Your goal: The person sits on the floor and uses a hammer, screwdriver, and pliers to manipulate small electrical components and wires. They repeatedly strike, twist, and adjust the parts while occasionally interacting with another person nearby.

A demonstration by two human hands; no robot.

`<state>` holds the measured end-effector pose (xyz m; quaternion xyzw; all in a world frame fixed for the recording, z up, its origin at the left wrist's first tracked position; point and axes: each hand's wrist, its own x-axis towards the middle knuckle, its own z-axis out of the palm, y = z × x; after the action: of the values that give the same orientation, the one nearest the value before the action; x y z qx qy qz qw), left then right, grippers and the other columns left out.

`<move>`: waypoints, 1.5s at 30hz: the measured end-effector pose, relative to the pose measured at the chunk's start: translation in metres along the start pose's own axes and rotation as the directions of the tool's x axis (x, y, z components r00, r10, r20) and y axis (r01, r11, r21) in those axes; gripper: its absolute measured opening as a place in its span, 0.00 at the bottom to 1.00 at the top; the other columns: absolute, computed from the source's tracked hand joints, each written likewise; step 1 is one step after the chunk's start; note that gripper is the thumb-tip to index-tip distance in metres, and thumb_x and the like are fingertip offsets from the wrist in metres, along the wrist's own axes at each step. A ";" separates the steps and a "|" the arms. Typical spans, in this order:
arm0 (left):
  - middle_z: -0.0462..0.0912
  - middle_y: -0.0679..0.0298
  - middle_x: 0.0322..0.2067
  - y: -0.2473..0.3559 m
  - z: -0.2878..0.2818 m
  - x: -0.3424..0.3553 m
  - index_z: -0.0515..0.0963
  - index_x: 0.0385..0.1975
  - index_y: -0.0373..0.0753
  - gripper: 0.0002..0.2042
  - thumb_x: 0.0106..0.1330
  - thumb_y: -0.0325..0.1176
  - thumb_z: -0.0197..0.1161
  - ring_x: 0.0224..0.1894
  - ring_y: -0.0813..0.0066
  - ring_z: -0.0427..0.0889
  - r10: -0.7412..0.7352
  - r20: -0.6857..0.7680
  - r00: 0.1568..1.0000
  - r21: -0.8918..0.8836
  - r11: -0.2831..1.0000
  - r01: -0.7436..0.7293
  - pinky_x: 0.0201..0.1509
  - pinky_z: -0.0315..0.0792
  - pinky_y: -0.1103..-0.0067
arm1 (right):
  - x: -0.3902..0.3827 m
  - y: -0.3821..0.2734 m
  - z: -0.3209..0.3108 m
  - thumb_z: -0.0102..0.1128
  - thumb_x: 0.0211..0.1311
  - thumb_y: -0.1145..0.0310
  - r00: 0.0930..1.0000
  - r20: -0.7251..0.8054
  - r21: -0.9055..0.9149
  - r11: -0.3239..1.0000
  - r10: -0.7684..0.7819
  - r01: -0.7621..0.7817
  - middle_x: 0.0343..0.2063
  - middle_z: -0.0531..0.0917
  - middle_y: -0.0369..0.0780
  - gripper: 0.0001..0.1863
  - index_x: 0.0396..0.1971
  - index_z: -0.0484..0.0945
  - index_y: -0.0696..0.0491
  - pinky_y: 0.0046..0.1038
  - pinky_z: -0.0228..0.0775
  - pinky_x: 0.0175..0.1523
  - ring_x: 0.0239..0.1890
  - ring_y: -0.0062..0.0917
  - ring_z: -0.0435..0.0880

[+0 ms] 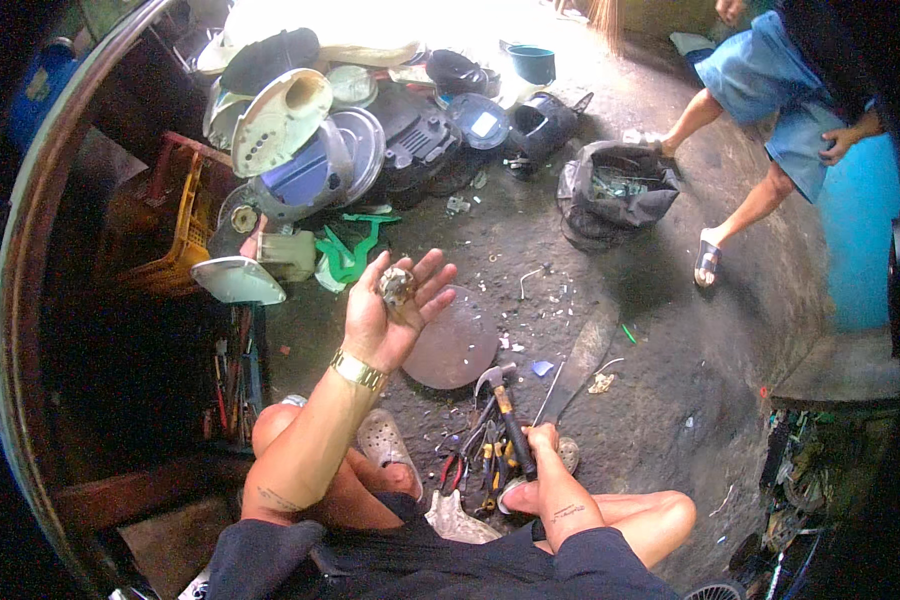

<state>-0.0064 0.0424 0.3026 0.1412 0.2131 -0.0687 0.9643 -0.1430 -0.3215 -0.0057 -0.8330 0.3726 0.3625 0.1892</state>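
Note:
My left hand (378,325) is held palm up with its fingers spread and slightly curled, carrying a small speckled metal piece (397,285) in the palm. A round dark metal plate (450,342) lies on the floor beyond that wrist. Low at the centre right, my right hand (539,440) grips a claw hammer (506,414) by its handle, head upward. Beside it are pliers and other hand tools (485,460), some red, some yellow and black. A long flat dark strip (590,345) lies on the floor just beyond my right hand.
A pile of plastic housings and lids (280,120) fills the back left, with green plastic pieces (355,250) at its front and an orange crate (190,240) beside it. A black bag (615,195) holds scrap. Another person (760,90) stands at the upper right in sandals.

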 end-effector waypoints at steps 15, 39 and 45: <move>0.82 0.50 0.49 -0.019 0.033 -0.026 0.76 0.40 0.32 0.20 0.77 0.43 0.42 0.57 0.47 0.78 0.096 0.161 0.982 -0.170 0.983 -0.069 0.61 0.74 0.57 | -0.308 -0.042 -0.156 0.68 0.62 0.62 0.493 -0.180 0.442 0.378 -0.851 0.814 0.43 0.84 0.44 0.29 0.61 0.70 0.54 0.32 0.72 0.55 0.47 0.28 0.83; 0.81 0.58 0.22 -0.011 0.039 -0.047 0.74 0.26 0.39 0.06 0.65 0.31 0.58 0.37 0.54 0.84 0.159 0.075 0.984 -0.176 0.974 -0.144 0.45 0.79 0.63 | -0.381 -0.028 -0.128 0.57 0.69 0.67 0.242 -0.224 0.257 0.182 -0.944 0.949 0.55 0.78 0.55 0.28 0.67 0.64 0.56 0.33 0.68 0.62 0.60 0.40 0.78; 0.81 0.58 0.22 -0.013 0.037 -0.046 0.74 0.25 0.40 0.08 0.65 0.33 0.59 0.37 0.55 0.85 0.181 0.083 0.980 -0.138 0.976 -0.169 0.44 0.79 0.63 | -0.381 -0.029 -0.131 0.57 0.69 0.67 0.280 -0.189 0.237 0.233 -0.941 0.943 0.56 0.77 0.55 0.29 0.68 0.63 0.55 0.34 0.66 0.64 0.61 0.40 0.77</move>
<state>-0.0359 0.0218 0.3517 0.0929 0.1578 0.0241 0.9828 -0.2356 -0.1951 0.3668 -0.8498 -0.1512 0.1112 0.4926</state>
